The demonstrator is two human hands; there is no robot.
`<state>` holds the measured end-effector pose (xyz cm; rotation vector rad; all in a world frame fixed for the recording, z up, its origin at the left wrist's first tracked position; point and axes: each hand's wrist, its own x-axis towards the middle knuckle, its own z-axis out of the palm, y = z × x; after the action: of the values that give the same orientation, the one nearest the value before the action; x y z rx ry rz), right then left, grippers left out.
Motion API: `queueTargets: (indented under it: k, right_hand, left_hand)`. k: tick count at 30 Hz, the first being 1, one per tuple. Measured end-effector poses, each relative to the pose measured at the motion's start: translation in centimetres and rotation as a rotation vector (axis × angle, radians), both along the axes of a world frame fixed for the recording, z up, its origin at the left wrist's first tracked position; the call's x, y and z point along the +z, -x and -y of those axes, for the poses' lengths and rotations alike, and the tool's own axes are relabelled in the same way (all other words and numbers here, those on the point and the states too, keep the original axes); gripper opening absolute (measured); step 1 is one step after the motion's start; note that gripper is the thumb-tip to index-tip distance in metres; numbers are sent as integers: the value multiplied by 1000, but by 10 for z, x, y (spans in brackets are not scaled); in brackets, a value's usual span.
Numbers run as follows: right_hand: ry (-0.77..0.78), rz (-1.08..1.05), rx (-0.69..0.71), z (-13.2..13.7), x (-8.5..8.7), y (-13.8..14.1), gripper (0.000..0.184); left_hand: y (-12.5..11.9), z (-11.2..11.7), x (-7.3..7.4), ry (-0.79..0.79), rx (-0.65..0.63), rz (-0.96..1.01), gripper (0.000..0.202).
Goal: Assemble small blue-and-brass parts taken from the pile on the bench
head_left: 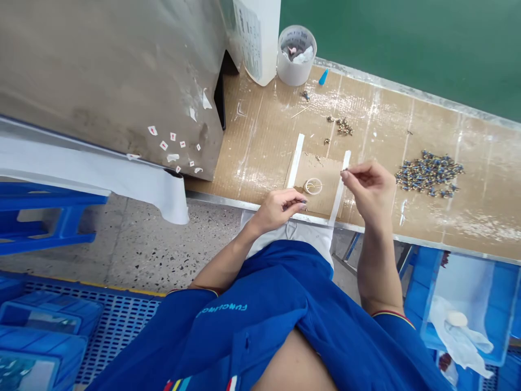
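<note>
My left hand (281, 208) is closed at the table's front edge, pinching a tiny part I cannot name. Just beyond it lies a small clear round lid or dish (313, 186) with fine thin pieces in it, on a cardboard patch (323, 203) between two white tape strips (296, 161). My right hand (371, 187) is raised over the right-hand strip, thumb and forefinger pinched on a small dark thing too small to make out. To its right sits a pile of small brass-and-blue metal parts (429, 172). A smaller cluster of brass-coloured parts (344, 127) lies further back.
At the back stand a white tub (297, 57) with scraps inside and a white bottle (260, 43). A blue tapered cap (323, 76) and a thin stick (300, 112) lie nearby. A metal cabinet (122, 70) bounds the left; blue crates (423, 293) stand below right.
</note>
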<state>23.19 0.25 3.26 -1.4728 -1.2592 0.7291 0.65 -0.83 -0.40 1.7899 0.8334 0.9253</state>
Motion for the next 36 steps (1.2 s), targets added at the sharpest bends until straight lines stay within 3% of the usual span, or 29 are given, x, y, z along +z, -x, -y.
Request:
queueTargets:
  k: [5,12,22,31,36]
  right_hand:
    - [105,-263,-21,50,-18,29,38]
    - [228,-393,41,61,-36,50,48]
    - [212,-318,110,64,-45,49,42]
    - [219,-97,395,56,-40,34,20]
    - [140,-42,293,60,-45,44,20]
  left_hand:
    - [-4,0,-1,-168,7,-29,14]
    - [-8,1,-4,-238,-13,-101,14]
    - [-7,-1,-6,-245,-41,-166,18]
    - [-5,0,-11,-273,-93,-219,24]
    - [-6,2,-10,-257,-73,-193,20]
